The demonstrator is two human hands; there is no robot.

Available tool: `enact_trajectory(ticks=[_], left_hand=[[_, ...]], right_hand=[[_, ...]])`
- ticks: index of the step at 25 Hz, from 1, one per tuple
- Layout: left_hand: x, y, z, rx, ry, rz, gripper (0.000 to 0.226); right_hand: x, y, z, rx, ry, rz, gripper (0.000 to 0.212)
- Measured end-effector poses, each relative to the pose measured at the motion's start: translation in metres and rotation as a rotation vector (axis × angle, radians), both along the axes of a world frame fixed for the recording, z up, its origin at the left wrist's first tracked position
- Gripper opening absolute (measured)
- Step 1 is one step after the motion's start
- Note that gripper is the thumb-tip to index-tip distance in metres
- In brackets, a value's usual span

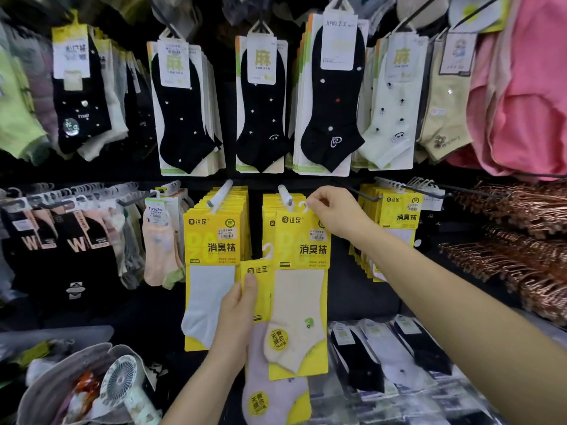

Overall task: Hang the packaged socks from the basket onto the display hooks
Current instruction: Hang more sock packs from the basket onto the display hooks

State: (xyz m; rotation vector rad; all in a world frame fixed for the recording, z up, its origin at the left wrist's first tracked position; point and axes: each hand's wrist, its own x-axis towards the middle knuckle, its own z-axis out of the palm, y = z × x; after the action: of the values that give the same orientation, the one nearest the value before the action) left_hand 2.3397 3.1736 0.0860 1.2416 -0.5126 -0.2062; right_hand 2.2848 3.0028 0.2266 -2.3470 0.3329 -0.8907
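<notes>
Our right hand (334, 213) is raised to the lower row of the rack, its grip pinching the top edge of a yellow cream sock pack (302, 289) between thumb and fingertips. The pack's small white plastic hanger (303, 206) sits just beside the tip of the white display hook (284, 194); we cannot tell whether it is over the hook. Behind this pack a stack of like yellow packs (269, 207) hangs on the same hook. Our left hand (236, 320) is lower, its grip curled round a second yellow pack, the lilac sock pack (270, 378), thumb pressed flat on its front. That pack is upright and partly tucked behind the cream one. To the left another stack with white socks (211, 271) hangs from its own peg (219, 194). Above, black ankle socks (264, 102) fill the upper row. At the far right lie piles of copper-coloured hangers (521, 216). At the lower left a grey bag (43, 391) holds a small white fan (122, 378).
</notes>
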Motion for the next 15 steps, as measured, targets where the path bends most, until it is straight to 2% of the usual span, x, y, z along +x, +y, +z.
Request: enact_trajectory(ticks=[5,9,15], left_hand=[[0.016,0.034,0.001,-0.083,-0.005,0.173,0.029],[0.029,0.054,0.004,-0.121,-0.025,0.26,0.034],[0.026,0.049,0.012,-0.05,-0.067,0.194,0.031]], right_hand=[[0.024,0.001,0.007,-0.002,0.002,-0.017,0.016],[0.041,0.002,-0.002,-0.117,0.056,-0.094,0.02],[0.042,-0.002,-0.008,-0.167,0.027,-0.175,0.017]])
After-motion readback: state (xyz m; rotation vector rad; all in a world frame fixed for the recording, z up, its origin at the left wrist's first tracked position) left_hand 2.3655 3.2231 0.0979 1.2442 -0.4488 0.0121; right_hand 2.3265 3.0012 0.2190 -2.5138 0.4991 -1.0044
